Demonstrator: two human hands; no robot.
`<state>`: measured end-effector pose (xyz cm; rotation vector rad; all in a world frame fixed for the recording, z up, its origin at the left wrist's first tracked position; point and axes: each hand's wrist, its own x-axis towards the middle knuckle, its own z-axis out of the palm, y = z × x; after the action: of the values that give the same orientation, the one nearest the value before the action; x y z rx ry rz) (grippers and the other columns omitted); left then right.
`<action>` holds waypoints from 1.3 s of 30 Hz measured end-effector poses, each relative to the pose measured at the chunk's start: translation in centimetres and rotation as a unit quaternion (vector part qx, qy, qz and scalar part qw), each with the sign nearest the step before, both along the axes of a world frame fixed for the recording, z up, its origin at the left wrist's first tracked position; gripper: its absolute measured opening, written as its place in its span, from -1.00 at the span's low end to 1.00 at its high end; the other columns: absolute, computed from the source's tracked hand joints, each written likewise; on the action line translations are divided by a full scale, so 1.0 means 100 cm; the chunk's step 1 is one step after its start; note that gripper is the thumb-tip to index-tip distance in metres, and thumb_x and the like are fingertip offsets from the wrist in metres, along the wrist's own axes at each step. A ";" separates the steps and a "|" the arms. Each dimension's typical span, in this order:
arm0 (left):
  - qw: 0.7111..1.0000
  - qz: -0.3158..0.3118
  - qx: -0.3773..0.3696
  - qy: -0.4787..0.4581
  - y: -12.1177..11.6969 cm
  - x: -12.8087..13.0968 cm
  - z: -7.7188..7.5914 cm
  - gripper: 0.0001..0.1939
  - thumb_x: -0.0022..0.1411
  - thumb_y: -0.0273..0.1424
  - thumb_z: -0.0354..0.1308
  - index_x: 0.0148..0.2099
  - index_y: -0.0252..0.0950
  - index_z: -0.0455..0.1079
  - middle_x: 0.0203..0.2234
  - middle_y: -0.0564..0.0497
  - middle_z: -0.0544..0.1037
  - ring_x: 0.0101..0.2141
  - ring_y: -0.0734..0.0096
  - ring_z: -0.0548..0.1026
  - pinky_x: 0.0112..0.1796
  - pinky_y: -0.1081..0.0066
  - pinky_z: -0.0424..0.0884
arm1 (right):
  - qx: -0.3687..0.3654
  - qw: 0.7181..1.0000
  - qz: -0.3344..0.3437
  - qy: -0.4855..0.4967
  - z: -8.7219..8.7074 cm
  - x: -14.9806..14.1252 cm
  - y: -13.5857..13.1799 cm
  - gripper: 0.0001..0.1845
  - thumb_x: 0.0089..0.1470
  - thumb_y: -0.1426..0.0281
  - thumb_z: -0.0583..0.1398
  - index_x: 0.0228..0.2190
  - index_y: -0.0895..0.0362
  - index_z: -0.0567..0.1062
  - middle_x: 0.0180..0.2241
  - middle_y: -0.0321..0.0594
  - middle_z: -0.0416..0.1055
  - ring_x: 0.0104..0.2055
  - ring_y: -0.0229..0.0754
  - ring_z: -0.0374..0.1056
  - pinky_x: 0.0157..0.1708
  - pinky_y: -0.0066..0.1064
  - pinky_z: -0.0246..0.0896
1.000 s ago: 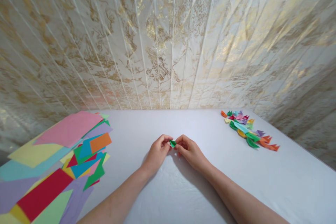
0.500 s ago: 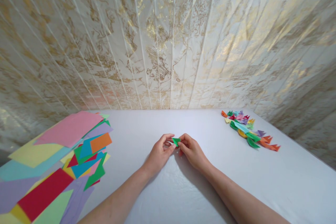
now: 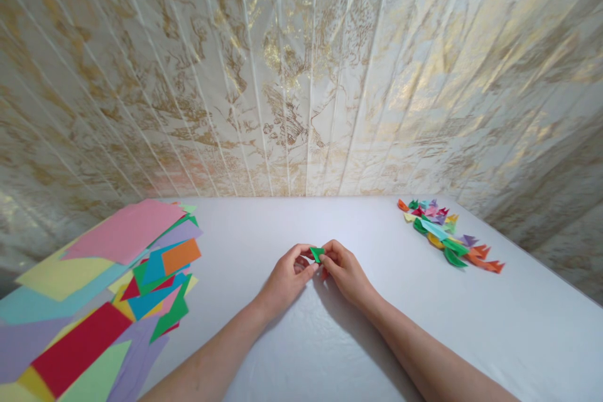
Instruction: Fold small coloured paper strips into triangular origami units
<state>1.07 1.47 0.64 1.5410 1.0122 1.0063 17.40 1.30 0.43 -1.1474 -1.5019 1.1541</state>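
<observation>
A small piece of folded green paper (image 3: 317, 254) is held above the middle of the white table. My right hand (image 3: 343, 267) pinches it between thumb and fingers at its right side. From the other side, my left hand (image 3: 289, 270) curls round with its thumb and fingertips at the paper's left and lower edges. The fingers cover part of the paper, so only a pointed green face shows.
Coloured paper sheets (image 3: 125, 232) lie overlapped along the left of the white table (image 3: 249, 226), with smaller pieces, such as an orange rectangle (image 3: 181, 255), nearer the middle. Folded paper shapes (image 3: 443, 229) in many colours sit at the right. A gold-patterned curtain (image 3: 282, 75) hangs behind.
My left fingers have shifted slightly down around the green paper, and more of its upper left corner shows. My right hand stays almost still.
</observation>
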 end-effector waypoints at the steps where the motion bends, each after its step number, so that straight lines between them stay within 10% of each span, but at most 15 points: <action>1: 1.000 0.000 0.001 0.001 0.000 0.000 0.000 -0.72 0.16 -0.35 0.16 -0.06 -0.27 0.37 -0.23 -0.04 0.52 -0.27 0.37 0.47 -0.23 0.38 0.43 | 0.000 1.000 0.000 0.001 -0.001 0.000 0.000 -0.85 0.12 0.29 0.12 -0.41 0.10 0.30 -0.58 -0.41 0.34 -0.57 -0.29 0.30 -0.51 -0.46 0.13; 24: 0.998 0.053 -0.023 0.003 0.003 -0.002 0.001 -0.95 0.09 -0.43 0.11 -0.33 -0.27 0.31 -0.51 0.10 0.45 -0.45 0.45 0.43 -0.39 0.48 0.32 | 0.000 0.999 0.029 -0.031 0.011 -0.004 -0.006 -0.86 0.12 0.30 0.12 -0.37 0.12 0.35 -0.52 -0.33 0.38 -0.49 -0.26 0.31 -0.43 -0.43 0.17; 39: 0.995 0.072 -0.039 -0.049 0.002 0.001 -0.003 -0.84 0.13 -0.35 0.11 -0.38 -0.25 0.17 -0.56 0.16 0.39 -0.53 0.52 0.43 -0.47 0.51 0.36 | 0.132 0.974 -0.055 -0.176 0.014 -0.007 -0.016 -0.94 0.11 0.39 0.07 -0.39 0.06 0.34 -0.40 -0.29 0.34 -0.39 -0.21 0.28 -0.35 -0.38 0.16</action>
<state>1.20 1.71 0.38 1.3559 1.0927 1.1190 16.66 -0.31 1.80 -1.2762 -1.7715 0.6734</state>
